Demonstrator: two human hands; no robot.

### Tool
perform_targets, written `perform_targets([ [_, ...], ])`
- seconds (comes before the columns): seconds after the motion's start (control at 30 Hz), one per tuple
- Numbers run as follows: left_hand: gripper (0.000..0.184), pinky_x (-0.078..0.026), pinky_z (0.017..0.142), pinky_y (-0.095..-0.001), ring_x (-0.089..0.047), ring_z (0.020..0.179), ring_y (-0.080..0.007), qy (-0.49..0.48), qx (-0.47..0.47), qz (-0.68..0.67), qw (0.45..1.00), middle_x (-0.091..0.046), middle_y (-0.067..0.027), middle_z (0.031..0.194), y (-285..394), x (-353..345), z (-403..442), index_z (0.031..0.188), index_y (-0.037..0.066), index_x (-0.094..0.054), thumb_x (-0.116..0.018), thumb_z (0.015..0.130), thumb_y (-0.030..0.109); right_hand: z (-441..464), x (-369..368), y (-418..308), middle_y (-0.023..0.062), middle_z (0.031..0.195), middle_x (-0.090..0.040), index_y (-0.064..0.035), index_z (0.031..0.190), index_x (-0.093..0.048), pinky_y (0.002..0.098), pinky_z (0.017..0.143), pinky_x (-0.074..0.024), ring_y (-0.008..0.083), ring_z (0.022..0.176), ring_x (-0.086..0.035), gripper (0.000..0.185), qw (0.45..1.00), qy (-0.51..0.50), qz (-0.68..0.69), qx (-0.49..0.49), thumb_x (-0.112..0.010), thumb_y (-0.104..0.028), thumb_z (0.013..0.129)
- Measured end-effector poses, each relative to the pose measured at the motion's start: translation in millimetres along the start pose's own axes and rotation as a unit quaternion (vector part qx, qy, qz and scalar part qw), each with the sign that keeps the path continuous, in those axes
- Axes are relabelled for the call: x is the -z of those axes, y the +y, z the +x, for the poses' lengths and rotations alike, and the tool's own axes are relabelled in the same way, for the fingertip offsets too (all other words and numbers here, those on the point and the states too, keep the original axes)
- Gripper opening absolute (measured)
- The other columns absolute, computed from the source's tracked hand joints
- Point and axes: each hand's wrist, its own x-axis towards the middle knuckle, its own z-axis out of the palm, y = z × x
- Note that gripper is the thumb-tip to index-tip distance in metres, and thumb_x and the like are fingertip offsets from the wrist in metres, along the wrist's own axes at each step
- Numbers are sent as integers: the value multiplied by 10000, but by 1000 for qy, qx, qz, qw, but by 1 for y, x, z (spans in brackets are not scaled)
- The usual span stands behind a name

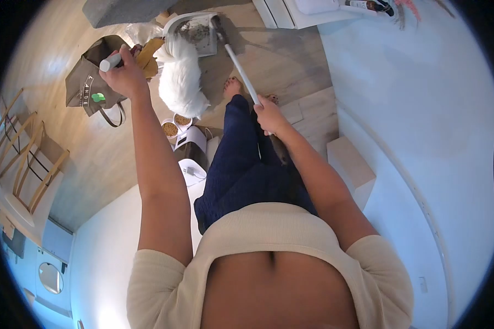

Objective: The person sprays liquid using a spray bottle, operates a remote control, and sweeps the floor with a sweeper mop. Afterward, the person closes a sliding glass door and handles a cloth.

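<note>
My left hand (127, 75) is closed around a thick pale handle (111, 62) with a rounded end. The handle's far end is hidden behind my hand. My right hand (270, 116) grips the long white stick of a broom (241, 70), which slants away to a dark brush head. That head touches the right edge of a white dustpan (207, 43) on the floor, with dark debris in it. A fluffy white cat (180, 82) stands at the dustpan's near side, covering part of it. My bare feet are just right of the cat.
Two bowls of dry pet food (170, 129) and a white-and-black feeder (191, 143) stand below the cat. A brown tote bag (85, 82) lies at left, near wooden chairs (30, 159). A beige block (351, 170) sits by the wall at right. A grey block (121, 11) is at the top.
</note>
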Motion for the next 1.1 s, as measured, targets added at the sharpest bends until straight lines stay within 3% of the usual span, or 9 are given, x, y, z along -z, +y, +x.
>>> perform_targets([
  [0.1,245,-441,722,-363,-557,791,-269,29,-29,38,998,-523,-139,888,7,8,-1,800,-9,-604,-650,744,225,-24,26,-1,97,606,-504,-95,1281,-339,342,384,-464,200,390,-490,410,998,-58,28,-23,-389,-205,890],
  [0.23,253,-461,697,-344,-576,770,-248,53,37,-61,996,-508,-133,912,-11,6,0,814,-30,-583,-651,754,206,-5,48,2,74,558,-460,-77,1220,-397,332,352,-448,174,365,-454,354,995,70,50,-60,-390,-210,892],
  [0.37,252,-492,667,-305,-596,748,-218,67,104,-137,983,-474,-127,938,8,14,-9,851,-59,-542,-642,770,158,52,71,-50,115,592,-515,-7,1128,-443,339,370,-439,220,433,-538,320,998,58,5,16,-396,-174,859],
  [0.47,251,-498,662,-288,-598,744,-209,80,128,-185,971,-460,-123,943,-12,9,-10,858,-66,-531,-643,771,141,103,63,-79,47,551,-469,7,1133,-428,306,330,-381,155,399,-460,335,998,51,3,46,-432,-179,855],
  [0.63,262,-478,686,-341,-579,772,-239,62,87,14,994,-449,-109,944,15,17,-5,890,-14,-551,-642,775,203,134,48,-106,128,597,-530,17,1082,-435,357,334,-413,235,417,-530,292,984,49,-172,10,-414,-154,846],
  [0.7,272,-465,691,-376,-570,782,-270,70,85,11,994,-449,-108,949,16,14,-4,903,16,-560,-629,780,249,117,23,-69,261,791,-593,36,1091,-448,395,477,-505,337,528,-598,308,962,129,-217,99,-429,-130,832],
  [0.8,294,-464,687,-387,-563,790,-283,60,118,18,991,-448,-108,955,12,11,-4,914,20,-551,-620,781,273,35,18,-84,175,661,-568,23,1186,-393,364,379,-463,271,450,-560,370,979,27,-202,21,-409,-148,859],
  [0.87,311,-460,686,-395,-555,804,-302,52,121,37,991,-444,-115,961,13,13,1,914,25,-539,-614,783,297,20,32,-69,82,560,-473,-20,1265,-342,339,318,-409,190,379,-476,429,997,-39,-64,22,-413,-176,873],
  [1.1,324,-448,685,-407,-545,814,-322,27,122,34,992,-453,-126,975,13,19,4,910,24,-520,-613,782,307,40,67,-61,46,542,-436,-95,1299,-333,299,306,-377,141,358,-405,447,999,26,-37,-11,-430,-214,880],
])
